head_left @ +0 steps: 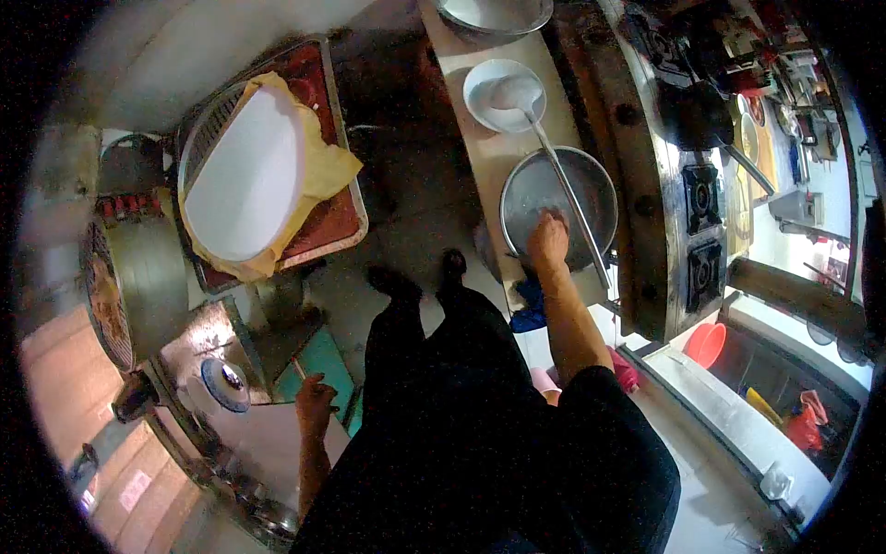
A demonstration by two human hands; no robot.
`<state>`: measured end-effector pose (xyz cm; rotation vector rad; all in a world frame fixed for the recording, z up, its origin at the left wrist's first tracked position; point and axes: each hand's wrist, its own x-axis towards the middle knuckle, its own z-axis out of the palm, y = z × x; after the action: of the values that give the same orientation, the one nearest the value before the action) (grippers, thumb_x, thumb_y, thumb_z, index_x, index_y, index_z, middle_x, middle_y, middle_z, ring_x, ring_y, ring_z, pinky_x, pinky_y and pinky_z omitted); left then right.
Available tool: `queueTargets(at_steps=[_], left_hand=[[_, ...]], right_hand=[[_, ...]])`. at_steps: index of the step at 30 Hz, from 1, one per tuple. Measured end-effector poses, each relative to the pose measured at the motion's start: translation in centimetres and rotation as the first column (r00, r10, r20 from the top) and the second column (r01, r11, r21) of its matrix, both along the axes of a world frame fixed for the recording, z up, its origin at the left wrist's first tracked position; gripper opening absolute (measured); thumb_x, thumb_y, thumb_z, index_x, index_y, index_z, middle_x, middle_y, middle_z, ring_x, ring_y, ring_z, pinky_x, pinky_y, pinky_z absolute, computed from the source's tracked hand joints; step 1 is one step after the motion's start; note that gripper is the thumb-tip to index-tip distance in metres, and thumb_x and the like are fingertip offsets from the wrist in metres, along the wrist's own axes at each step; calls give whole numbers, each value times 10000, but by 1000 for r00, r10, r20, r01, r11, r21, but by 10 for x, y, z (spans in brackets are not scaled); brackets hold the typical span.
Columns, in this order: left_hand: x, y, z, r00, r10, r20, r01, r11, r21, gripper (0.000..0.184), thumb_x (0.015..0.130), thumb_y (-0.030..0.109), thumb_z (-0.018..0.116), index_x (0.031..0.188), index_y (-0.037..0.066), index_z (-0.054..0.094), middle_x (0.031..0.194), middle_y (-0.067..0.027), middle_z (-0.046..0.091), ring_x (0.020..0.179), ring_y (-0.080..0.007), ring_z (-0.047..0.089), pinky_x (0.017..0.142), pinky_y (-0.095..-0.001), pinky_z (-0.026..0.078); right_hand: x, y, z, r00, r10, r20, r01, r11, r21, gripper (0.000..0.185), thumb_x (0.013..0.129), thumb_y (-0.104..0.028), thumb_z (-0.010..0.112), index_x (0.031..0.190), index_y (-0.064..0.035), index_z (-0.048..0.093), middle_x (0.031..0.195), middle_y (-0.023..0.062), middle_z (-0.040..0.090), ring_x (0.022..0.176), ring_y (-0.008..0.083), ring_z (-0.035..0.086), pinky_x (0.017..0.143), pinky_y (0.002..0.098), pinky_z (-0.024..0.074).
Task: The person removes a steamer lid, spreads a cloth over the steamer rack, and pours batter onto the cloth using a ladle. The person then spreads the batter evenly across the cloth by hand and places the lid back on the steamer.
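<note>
My right hand [551, 235] reaches down into a metal basin [508, 208], its fingers bunched together; what they hold, if anything, is hidden. A long-handled ladle [561, 175] lies across the basin, its bowl resting in a white bowl [475, 92]. My left hand [317, 397] hangs low on the other side, fingers curled, with a thin pale stick [299, 369] sticking out between them. Near that hand is a green panel [325, 365].
On the left, a large round white slab [247, 175] lies on yellow cloth [325, 171] over a reddish tray [318, 245]. A stove [678, 203] with burners runs along the right. A blue-rimmed bowl [224, 385] sits lower left; a red basin [705, 344] is at right.
</note>
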<state>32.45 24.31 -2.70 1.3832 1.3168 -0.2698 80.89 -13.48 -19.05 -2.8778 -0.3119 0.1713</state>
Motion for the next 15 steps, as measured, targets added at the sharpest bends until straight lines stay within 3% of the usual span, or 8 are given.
queueTargets(at_steps=[1, 3, 6, 7, 9, 11, 13, 15], left_hand=[[-7, -3, -2, 988, -151, -29, 153, 982, 113, 329, 946, 74, 666, 1270, 28, 631, 1001, -100, 697, 899, -218, 710, 599, -341, 608], [-25, -7, -12, 958, -277, -77, 287, 932, 223, 332, 944, 91, 676, 1266, 25, 633, 1025, -101, 701, 892, -218, 711, 590, -331, 605], [-42, -12, -28, 995, -68, -68, 79, 981, 176, 366, 922, 127, 700, 1263, 10, 635, 1068, -127, 700, 917, -272, 709, 670, -382, 609], [-34, -6, -30, 937, -322, -139, 349, 895, 278, 387, 910, 139, 709, 1267, 8, 634, 1086, -148, 698, 964, -303, 699, 751, -411, 593], [-36, 3, -30, 841, -468, -271, 540, 760, 361, 409, 898, 150, 718, 1271, 5, 633, 1104, -169, 696, 1011, -334, 689, 831, -439, 578], [-36, -3, -35, 853, -452, -260, 518, 679, 520, 376, 896, 168, 716, 1239, 30, 647, 1191, -181, 670, 1110, -364, 644, 931, -447, 530], [-45, -2, -52, 868, -426, -253, 488, 646, 587, 360, 895, 177, 715, 1223, 42, 653, 1235, -188, 657, 1159, -379, 621, 981, -451, 506], [-60, 5, -72, 869, -431, -244, 480, 612, 628, 343, 903, 172, 705, 1215, 43, 645, 1231, -185, 652, 1155, -395, 615, 962, -456, 514]], right_hand=[[1, 1, 10, 1000, 10, 0, -10, 1000, 2, 329, 931, -158, 537, 1172, 25, 666, 1250, 305, 639, 1216, 441, 588, 1059, 501, 466], [1, 6, 23, 990, -88, -111, 91, 996, 20, 265, 932, -182, 563, 1076, -1, 693, 1087, 277, 687, 1097, 427, 653, 928, 510, 543], [5, -10, -2, 980, -25, -196, 6, 995, -97, 245, 935, -189, 582, 1106, -47, 685, 1119, 253, 669, 1036, 422, 674, 830, 513, 576], [1, -9, 10, 993, 5, -119, -22, 989, -145, 261, 932, -184, 593, 1145, -61, 678, 1169, 249, 653, 1048, 422, 669, 860, 508, 570], [-4, 1, 26, 985, 153, 75, -129, 957, -259, 341, 918, -167, 630, 1252, -102, 650, 1323, 239, 594, 1081, 429, 654, 941, 489, 546], [-17, 33, 88, 995, 96, -40, -93, 993, 71, 331, 921, -145, 650, 1247, -89, 655, 1226, 218, 664, 1100, 405, 655, 939, 484, 533], [-32, 50, 114, 947, 300, 118, -318, 930, 184, 257, 941, -116, 626, 1185, -85, 697, 1096, 204, 717, 969, 424, 692, 845, 479, 559], [-53, 81, 138, 957, 289, 31, -285, 916, 282, 221, 947, -119, 642, 1142, -65, 731, 1045, 178, 744, 895, 321, 727, 780, 403, 571]])
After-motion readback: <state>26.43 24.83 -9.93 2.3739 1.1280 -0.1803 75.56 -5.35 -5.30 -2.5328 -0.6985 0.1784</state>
